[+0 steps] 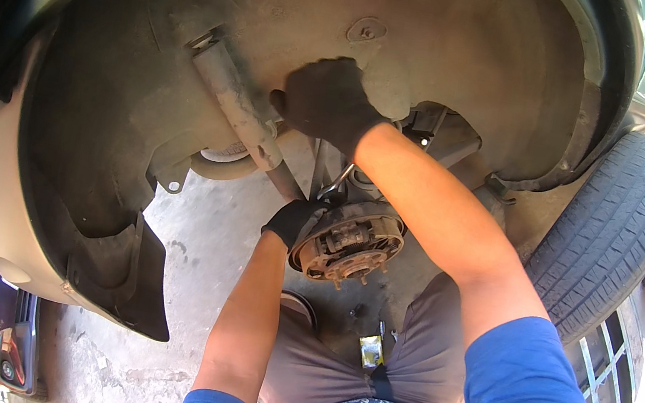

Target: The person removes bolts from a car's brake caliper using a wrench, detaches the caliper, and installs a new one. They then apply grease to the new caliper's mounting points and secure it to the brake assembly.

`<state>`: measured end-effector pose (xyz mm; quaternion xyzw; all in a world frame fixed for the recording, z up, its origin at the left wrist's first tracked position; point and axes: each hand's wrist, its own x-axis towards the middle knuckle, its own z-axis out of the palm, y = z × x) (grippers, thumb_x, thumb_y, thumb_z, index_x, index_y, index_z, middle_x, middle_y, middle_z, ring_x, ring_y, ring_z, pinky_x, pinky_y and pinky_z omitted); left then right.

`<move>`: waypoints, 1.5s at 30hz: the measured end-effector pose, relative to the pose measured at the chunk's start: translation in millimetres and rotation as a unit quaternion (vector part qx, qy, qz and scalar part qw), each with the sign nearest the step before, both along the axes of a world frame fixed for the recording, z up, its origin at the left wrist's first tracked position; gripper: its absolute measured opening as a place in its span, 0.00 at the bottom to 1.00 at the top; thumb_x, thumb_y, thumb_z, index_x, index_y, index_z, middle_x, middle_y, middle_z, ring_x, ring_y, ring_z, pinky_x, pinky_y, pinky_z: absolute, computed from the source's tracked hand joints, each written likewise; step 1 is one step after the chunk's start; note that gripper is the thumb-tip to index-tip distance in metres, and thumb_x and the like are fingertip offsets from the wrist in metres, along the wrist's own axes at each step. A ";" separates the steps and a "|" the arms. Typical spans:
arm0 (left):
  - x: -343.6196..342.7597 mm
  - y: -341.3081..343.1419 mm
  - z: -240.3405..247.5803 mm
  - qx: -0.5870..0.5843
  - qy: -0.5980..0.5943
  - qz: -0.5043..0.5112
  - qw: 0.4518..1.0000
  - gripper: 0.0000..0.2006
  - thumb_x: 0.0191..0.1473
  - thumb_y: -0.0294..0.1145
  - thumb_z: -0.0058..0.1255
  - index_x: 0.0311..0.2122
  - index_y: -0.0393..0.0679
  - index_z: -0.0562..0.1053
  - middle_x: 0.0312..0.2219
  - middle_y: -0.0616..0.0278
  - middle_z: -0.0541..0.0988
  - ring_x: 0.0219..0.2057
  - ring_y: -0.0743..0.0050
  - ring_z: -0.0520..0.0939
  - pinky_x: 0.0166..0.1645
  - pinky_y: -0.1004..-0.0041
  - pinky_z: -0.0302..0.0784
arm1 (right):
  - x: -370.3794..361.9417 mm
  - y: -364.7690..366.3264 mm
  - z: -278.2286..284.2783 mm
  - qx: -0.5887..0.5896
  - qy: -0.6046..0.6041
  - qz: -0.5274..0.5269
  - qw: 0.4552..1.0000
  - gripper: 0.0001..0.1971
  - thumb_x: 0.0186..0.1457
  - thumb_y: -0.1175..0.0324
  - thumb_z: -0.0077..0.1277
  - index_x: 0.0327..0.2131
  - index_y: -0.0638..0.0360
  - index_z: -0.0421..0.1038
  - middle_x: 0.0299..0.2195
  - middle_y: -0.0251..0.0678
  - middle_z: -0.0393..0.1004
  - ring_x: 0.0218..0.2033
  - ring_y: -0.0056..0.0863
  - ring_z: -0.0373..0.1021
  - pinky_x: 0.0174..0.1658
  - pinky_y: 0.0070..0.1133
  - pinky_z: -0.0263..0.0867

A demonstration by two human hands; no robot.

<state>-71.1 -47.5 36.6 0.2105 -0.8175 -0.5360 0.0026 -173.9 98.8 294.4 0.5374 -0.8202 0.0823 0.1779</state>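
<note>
A rusty brake assembly (354, 244) with its shoes, hub and studs exposed is in front of me, under the wheel arch. My left hand (291, 220), in a black glove, is against the left rim of its backing plate. Most of that hand's fingers are hidden behind the plate. Just above them, a shiny metal rod-like tool (336, 180) slants up and passes behind my right forearm. Higher up, my right hand (328, 103), also black-gloved, is closed with its back toward me. Whatever it may hold is hidden. Left of it runs a dusty shock absorber (237, 104).
The dark wheel-arch liner (481, 49) curves overhead, its torn-looking flap (145, 283) hanging at left. A tire (608, 234) stands at right, near a metal grating (609, 365). Between my legs on the ground lies a small yellow-and-white packet (370, 351). Another vehicle (3, 328) is at lower left.
</note>
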 end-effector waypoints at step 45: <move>3.9 20.2 36.4 -0.062 -0.021 0.041 0.997 0.19 0.63 0.42 0.51 0.47 0.36 0.79 0.40 0.56 0.84 0.38 0.68 0.81 0.47 0.69 0.74 | -37.7 31.2 -145.2 -0.472 -0.281 0.120 0.827 0.13 0.53 0.68 0.53 0.42 0.61 0.76 0.32 0.47 0.79 0.38 0.50 0.78 0.42 0.38 0.73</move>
